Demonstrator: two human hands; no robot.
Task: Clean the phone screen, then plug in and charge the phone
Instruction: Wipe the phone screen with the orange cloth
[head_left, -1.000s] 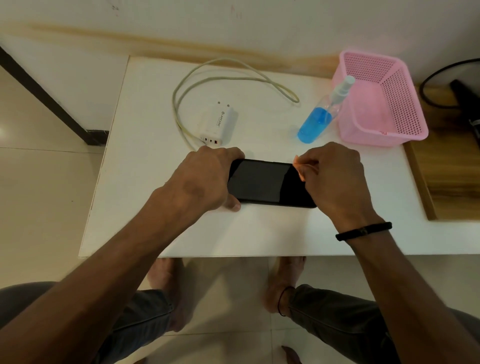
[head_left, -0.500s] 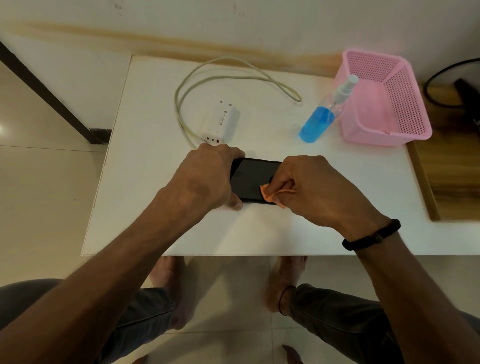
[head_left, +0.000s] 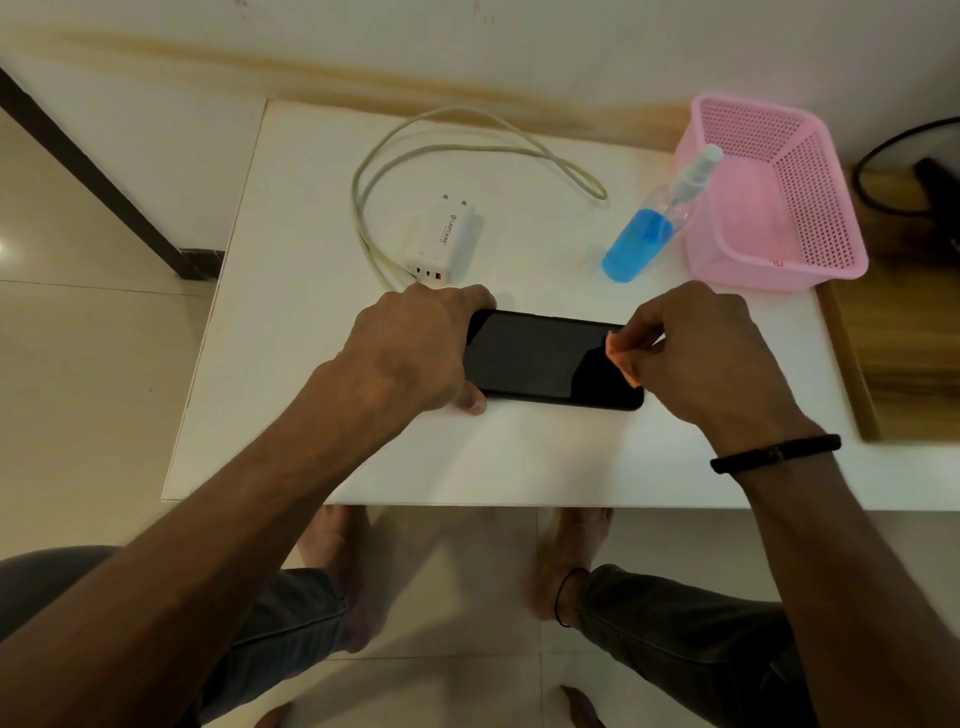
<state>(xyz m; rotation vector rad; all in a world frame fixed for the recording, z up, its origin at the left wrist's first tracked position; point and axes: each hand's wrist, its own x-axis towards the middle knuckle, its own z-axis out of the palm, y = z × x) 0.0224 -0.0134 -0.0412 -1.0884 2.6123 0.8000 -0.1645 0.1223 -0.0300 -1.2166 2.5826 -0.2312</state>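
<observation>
A black phone lies flat, screen up, on the white table. My left hand grips its left end and pins it to the table. My right hand is closed on a small orange cloth, pressed on the screen's right end. Behind the phone lies a white charger brick with its pale cable looped toward the wall; the cable's near end is hidden behind my left hand.
A spray bottle of blue liquid leans against a pink perforated basket at the back right. A wooden surface with a black cord adjoins the table's right side. My knees and feet show below the front edge.
My right hand swept the cloth left across the screen to the middle, then back to the phone's right end. The left hand stayed holding the phone.
</observation>
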